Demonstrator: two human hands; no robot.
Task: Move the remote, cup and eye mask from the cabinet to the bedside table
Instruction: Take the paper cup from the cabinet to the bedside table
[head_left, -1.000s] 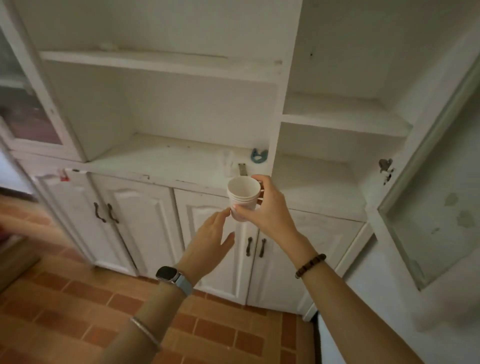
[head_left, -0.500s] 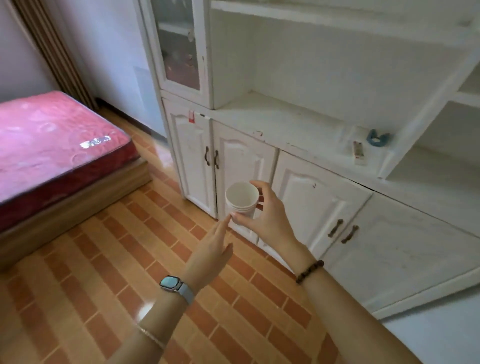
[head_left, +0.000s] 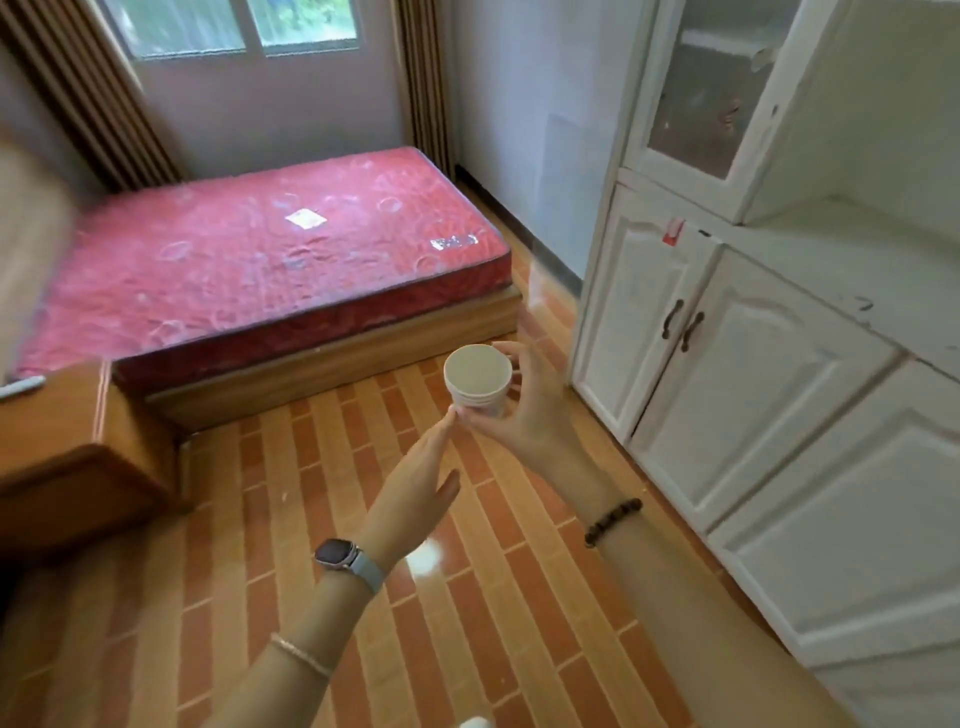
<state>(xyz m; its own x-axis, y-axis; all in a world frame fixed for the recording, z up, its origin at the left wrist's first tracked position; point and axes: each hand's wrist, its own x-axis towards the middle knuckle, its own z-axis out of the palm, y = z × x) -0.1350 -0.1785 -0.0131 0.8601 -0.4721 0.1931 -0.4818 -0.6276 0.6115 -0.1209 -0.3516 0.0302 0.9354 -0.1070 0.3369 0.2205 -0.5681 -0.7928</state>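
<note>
1. Right hand (head_left: 524, 415) holds the white cup (head_left: 478, 380) up in the air. The thumb and fingers are curled round the cup's side. The cup stands upright with its open top up, and nothing can be seen inside it.

2. Left hand (head_left: 415, 483) is flat and open, with nothing in it. Its fingertips are just under the bottom of the cup, right beside the right thumb. It looks ready to catch or steady the cup.

3. A second ago the person faced the open shelf of the cabinet (head_left: 737, 332). Now the view has swung left into the room. The cabinet sits off to the right side, and the shelf with the other small things is out of sight.

4. The cup has stayed in the same grip through the turn. So it is off the cabinet and on its way.

5. A red bed (head_left: 270, 260) now shows ahead. At the left edge stands a low brown wooden stand (head_left: 78, 447), right next to the bed. That is most likely the bedside table. Something thin and pale (head_left: 23, 387) lies on its top, but it is too cut off to name.

6. The cup is well apart from that tabletop, so it must cross the brick floor (head_left: 311, 571) first.

7. The remote and eye mask are not in view now.
</note>
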